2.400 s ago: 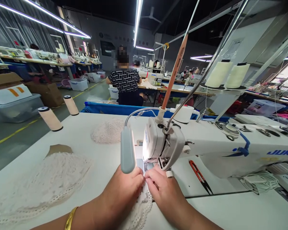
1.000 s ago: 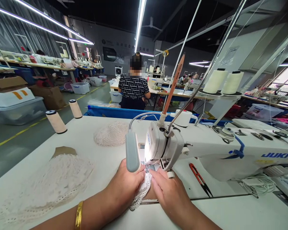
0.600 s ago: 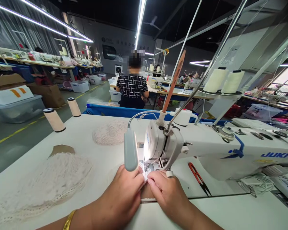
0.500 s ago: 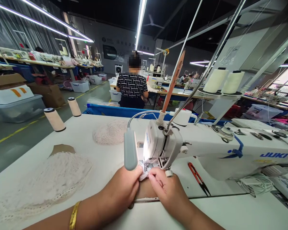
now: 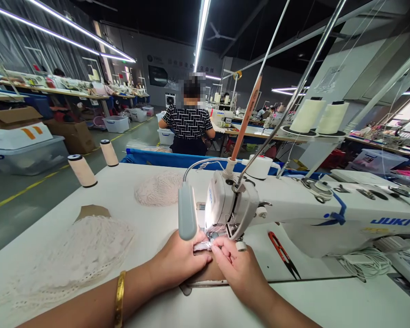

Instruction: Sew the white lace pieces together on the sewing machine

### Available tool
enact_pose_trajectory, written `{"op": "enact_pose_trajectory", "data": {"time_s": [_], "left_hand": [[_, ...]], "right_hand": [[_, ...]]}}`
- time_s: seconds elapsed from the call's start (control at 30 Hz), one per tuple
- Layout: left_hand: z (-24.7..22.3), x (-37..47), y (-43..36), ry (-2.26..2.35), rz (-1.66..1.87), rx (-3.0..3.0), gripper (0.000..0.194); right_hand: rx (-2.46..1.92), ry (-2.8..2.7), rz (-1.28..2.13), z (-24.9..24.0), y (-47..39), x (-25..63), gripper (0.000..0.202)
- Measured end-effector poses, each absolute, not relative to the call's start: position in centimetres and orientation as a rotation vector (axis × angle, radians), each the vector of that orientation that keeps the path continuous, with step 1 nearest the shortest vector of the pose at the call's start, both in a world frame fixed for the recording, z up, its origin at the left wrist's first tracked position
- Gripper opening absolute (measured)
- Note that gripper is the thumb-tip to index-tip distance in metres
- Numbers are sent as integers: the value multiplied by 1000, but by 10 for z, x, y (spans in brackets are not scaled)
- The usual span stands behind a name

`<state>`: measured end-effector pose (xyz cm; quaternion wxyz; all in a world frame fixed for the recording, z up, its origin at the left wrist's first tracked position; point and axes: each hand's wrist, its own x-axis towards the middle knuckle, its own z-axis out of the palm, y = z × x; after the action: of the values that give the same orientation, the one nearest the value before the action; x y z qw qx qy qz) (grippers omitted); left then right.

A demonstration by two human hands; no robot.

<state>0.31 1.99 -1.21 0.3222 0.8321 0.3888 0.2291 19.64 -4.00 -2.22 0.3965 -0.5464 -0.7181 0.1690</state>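
A narrow strip of white lace (image 5: 202, 246) lies under the needle area of a white sewing machine (image 5: 222, 200). My left hand (image 5: 179, 259) rests at its left side, thumb spread from the fingers, the lace showing in the gap between them. The fingertips touch the strip near the presser foot, partly behind the grey lamp (image 5: 187, 214). My right hand (image 5: 239, 264) pinches the strip's near edge between thumb and forefinger. Gathered white lace fabric (image 5: 78, 255) lies on the table to the left, and a second lace bundle (image 5: 157, 188) is farther back.
Red-handled thread snips (image 5: 283, 253) lie right of my right hand. Two thread cones (image 5: 82, 171) stand at the table's left edge. A coiled white cable (image 5: 365, 262) sits under the machine arm. Ahead, a person (image 5: 190, 123) sits with their back to me.
My left thumb has moved down and away from the fingers, opening a gap over the lace. My right hand keeps its pinch in nearly the same place. The view has shifted slightly.
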Motion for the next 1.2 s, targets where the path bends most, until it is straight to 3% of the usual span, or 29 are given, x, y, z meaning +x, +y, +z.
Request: {"op": "enact_pose_trajectory", "data": {"time_s": [0.23, 0.43, 0.73, 1.0, 1.2], "left_hand": [[-16, -1, 20, 981, 658, 2236, 18], [-13, -16, 5, 631, 905, 2623, 23], [-5, -11, -3, 469, 1061, 2806, 26], [-4, -13, 2, 641, 795, 2870, 27], [-3, -12, 1, 528, 960, 2837, 27]], "right_hand": [[-1323, -1883, 360, -23, -41, 198, 29], [-1035, -2334, 126, -28, -44, 214, 31], [-1055, -2391, 30, -22, -48, 218, 28], [-1195, -2361, -10, -22, -45, 221, 30], [-1128, -2352, -11, -21, -46, 219, 33]]}}
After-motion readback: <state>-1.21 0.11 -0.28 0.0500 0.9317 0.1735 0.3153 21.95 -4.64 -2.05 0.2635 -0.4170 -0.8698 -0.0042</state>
